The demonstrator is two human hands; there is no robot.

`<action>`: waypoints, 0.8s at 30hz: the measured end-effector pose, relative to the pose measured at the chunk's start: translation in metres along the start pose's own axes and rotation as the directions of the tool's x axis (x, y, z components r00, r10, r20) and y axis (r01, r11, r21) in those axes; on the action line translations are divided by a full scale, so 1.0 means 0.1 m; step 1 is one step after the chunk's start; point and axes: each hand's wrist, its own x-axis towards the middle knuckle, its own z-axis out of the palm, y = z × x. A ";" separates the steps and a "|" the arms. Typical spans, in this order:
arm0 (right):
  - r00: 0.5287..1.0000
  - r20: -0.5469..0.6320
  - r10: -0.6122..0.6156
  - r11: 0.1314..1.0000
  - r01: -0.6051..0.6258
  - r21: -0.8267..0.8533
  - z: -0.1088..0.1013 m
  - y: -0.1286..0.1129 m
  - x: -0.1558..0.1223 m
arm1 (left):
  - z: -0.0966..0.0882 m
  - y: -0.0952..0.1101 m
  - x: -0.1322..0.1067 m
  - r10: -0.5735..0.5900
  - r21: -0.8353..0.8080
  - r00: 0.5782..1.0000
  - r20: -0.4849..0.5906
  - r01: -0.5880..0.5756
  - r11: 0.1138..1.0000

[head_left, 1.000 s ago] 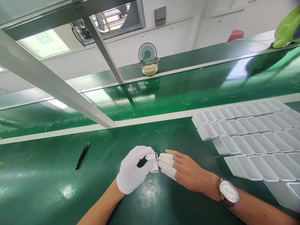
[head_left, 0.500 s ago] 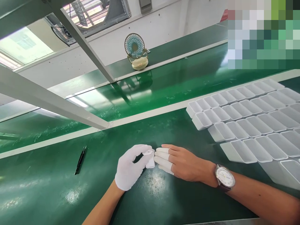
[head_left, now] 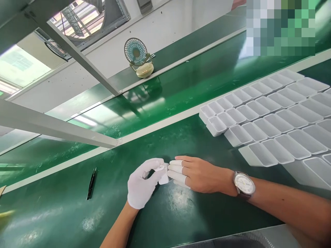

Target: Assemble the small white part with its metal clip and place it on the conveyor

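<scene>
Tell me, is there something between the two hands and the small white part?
Nothing visible. The gloved left hand already holds the white part in its fingers, and the capped fingertips of the right hand touch its other side. The tweezers lie apart on the left, the trays on the right.

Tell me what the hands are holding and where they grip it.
Both hold one small white part: the gloved left hand pinches its left edge, the right hand touches its right edge.
</scene>
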 end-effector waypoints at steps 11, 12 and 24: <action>0.998 -0.056 -0.027 0.999 0.025 -0.024 -0.06 0.00 0.00 | -0.05 -0.14 0.06 0.195 -0.200 0.981 0.026 -0.186 0.962; 0.998 -0.053 -0.034 0.999 0.032 -0.030 -0.07 -0.01 0.00 | -0.06 -0.14 0.07 0.207 -0.206 0.978 0.038 -0.195 0.959; 0.999 -0.043 -0.033 0.999 0.033 0.001 -0.07 -0.03 0.01 | -0.18 -0.17 0.14 0.249 -0.272 0.959 0.133 -0.206 0.940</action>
